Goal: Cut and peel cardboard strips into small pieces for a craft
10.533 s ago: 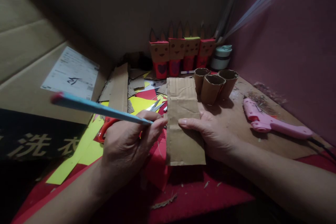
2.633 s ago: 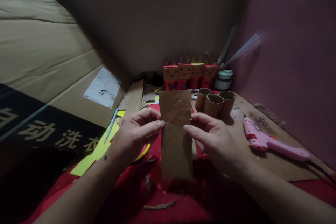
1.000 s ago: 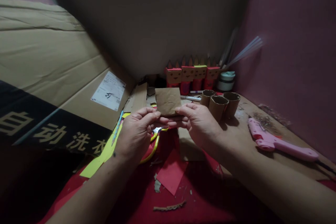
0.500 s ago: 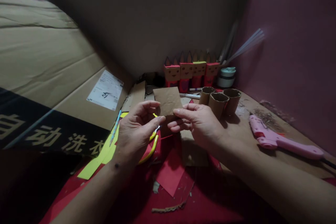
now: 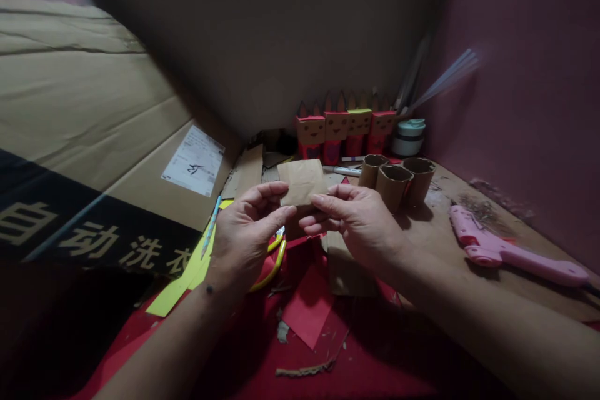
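Note:
A small piece of brown cardboard is held up between both hands, with a fold along its lower edge. My left hand pinches its left side between thumb and fingers. My right hand grips its lower right corner, the thumb in front. Below the hands lie yellow-handled scissors, partly hidden by my left hand. A red paper piece and a flat cardboard piece rest on the red surface under them.
Three cardboard tubes stand to the right, before a pink glue gun. Several red figures with cardboard faces line the back beside a lidded cup. Yellow paper strips and a large carton are on the left.
The cardboard piece has tilted back slightly, so its face looks shorter and lighter. Both hands keep their grip. The whole view has shifted a little.

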`<state>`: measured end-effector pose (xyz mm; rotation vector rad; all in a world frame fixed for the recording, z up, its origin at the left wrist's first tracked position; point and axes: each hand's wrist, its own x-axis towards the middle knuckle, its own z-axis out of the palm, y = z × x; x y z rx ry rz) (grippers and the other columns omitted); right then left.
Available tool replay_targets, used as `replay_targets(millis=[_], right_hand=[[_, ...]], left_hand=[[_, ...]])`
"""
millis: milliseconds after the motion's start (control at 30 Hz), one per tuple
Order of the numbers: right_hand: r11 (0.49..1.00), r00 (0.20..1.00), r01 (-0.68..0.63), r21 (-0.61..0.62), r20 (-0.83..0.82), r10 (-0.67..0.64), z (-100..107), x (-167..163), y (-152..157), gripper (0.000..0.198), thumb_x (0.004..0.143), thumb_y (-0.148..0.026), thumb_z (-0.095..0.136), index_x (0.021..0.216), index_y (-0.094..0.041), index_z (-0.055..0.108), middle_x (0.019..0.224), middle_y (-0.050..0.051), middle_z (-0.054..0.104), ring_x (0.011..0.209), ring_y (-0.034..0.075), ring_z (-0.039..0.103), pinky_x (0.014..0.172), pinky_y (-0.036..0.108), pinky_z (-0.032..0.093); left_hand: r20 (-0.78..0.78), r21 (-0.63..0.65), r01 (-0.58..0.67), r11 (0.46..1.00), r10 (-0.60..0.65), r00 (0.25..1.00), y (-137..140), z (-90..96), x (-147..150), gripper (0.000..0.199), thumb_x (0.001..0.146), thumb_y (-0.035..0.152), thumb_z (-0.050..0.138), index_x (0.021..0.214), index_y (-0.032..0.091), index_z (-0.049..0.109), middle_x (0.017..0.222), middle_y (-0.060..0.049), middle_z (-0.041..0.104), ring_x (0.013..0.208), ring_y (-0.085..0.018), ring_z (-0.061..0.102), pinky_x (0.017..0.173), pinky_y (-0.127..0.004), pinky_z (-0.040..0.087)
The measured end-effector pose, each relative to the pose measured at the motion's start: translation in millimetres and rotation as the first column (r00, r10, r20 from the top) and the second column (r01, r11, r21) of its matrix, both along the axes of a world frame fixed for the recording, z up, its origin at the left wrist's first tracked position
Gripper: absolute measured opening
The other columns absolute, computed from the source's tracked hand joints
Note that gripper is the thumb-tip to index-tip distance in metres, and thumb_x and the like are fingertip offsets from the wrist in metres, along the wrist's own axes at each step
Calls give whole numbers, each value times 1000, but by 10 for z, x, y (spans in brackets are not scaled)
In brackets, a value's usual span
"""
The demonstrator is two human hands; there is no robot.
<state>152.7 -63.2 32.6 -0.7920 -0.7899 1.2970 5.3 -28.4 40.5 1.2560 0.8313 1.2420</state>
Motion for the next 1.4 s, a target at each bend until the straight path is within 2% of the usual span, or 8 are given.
replay_targets(millis=[200, 500, 667, 833, 933, 1100, 1233, 1400], right_hand=[[1000, 1000, -11, 16, 12, 11, -9, 7, -5, 19, 69, -20, 75, 65, -13, 58, 63, 3, 67, 57, 18, 69, 58, 30, 58], [999, 999, -32, -35, -8, 31, -22, -4, -17, 19, 69, -20, 75, 68, -14, 57, 59, 0, 63, 57, 19, 70, 54, 28, 58], [999, 1000, -30, -12, -4, 30, -42, 1, -16, 19, 70, -21, 75, 69, -14, 58, 59, 0, 64, 58, 19, 70, 56, 28, 58], [996, 997, -71, 53, 1, 71, -50, 4, -19, 11, 71, -15, 73, 72, -13, 62, 67, 1, 68, 60, 18, 70, 61, 29, 59], [994, 997, -77, 75, 5, 76, -46, 5, -20, 9, 71, -14, 71, 72, -14, 63, 69, 1, 68, 58, 15, 69, 58, 27, 58], [995, 996, -86, 49, 40, 84, -48, -1, -25, 6, 73, -16, 70, 76, -13, 65, 69, 2, 68, 54, 14, 67, 53, 26, 56], [994, 994, -103, 39, 27, 102, -61, -13, -15, 7, 71, -16, 70, 75, -12, 65, 68, 2, 68, 53, 14, 67, 50, 25, 56], [993, 993, -115, 19, 24, 114, -63, -28, -3, 11, 69, -16, 71, 76, -12, 63, 68, 3, 67, 51, 14, 66, 48, 24, 55]], left_hand=[[-14, 53, 19, 998, -18, 1000, -3, 9, -7, 33, 58, 15, 81, 87, 18, 65, 80, 1, 62, 72, -11, 60, 69, -24, 52], [10, 139, -37, 990, 36, 999, 30, -16, -16, 29, 57, 13, 81, 83, 20, 69, 75, 4, 64, 66, -9, 58, 63, -19, 49], [3, 104, -42, 994, 42, 999, 27, -4, -9, 29, 58, 13, 81, 84, 19, 70, 81, 1, 66, 71, -9, 60, 68, -19, 50], [-30, 86, -11, 996, 14, 999, 35, 7, -46, 29, 60, 17, 81, 87, 19, 68, 78, 1, 65, 62, -9, 59, 56, -18, 49], [-20, 81, 28, 996, -27, 999, 44, 7, -57, 27, 62, 17, 80, 86, 19, 67, 74, 2, 64, 62, -10, 59, 55, -18, 48], [-16, 112, 67, 991, -66, 998, 73, -9, -60, 29, 60, 14, 81, 84, 20, 65, 74, 3, 62, 65, -8, 58, 59, -17, 47], [-36, 104, 54, 993, -51, 998, 91, -24, -73, 28, 60, 15, 81, 83, 19, 65, 67, 4, 59, 59, -8, 56, 56, -17, 46], [26, 100, 28, 995, -31, 999, 62, -7, -53, 29, 57, 10, 81, 79, 19, 64, 68, 5, 60, 62, -7, 56, 57, -15, 46]])
